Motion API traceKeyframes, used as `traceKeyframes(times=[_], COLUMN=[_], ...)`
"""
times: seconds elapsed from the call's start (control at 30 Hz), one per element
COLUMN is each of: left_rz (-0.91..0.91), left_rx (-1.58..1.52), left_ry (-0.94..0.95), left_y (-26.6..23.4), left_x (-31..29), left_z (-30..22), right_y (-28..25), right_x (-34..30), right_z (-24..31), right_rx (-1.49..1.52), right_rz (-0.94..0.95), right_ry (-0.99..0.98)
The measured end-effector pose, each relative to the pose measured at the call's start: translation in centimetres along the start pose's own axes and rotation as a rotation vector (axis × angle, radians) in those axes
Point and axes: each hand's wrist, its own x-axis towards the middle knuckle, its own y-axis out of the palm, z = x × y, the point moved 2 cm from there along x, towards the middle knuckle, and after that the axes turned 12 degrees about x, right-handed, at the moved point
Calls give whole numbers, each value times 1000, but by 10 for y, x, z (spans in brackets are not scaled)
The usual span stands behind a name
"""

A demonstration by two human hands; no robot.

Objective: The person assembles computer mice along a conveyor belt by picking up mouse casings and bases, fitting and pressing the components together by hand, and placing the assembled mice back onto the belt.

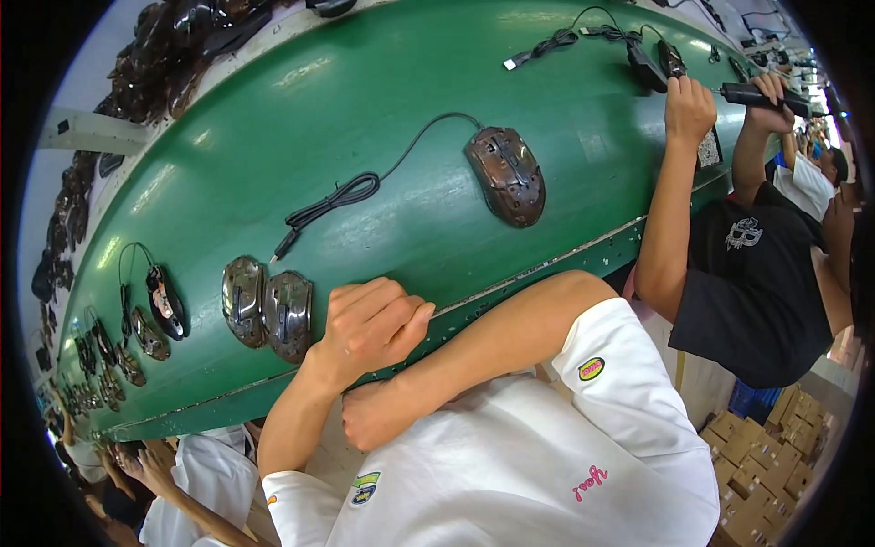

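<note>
White sleeves (547,465), hands (369,328) at green conveyor (319,118), 2 mouse shells (266,308)

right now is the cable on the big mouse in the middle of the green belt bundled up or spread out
Mostly bundled. The cable of the mouse is gathered into a tied coil on the green belt, with only a curved stretch running loose to the mouse.

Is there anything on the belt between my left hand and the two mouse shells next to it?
Nothing visible. The left hand rests curled on the green belt, and the two mouse shells lie right beside it, with only bare belt in the gap. The corded mouse sits further up the belt, out of the way.
</note>
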Motion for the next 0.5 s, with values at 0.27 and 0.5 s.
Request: traceKeyframes(times=[0.27,0.5], left_rz=[2,13], left_rx=[-9,-15], left_ry=[-7,-6], left_y=[-4,-6], left_x=[0,-1], left_z=[1,1], right_y=[3,6], right_x=[5,7], right_z=[-1,-4], right_rx=[10,16], right_rz=[12,16], right_ry=[5,12])
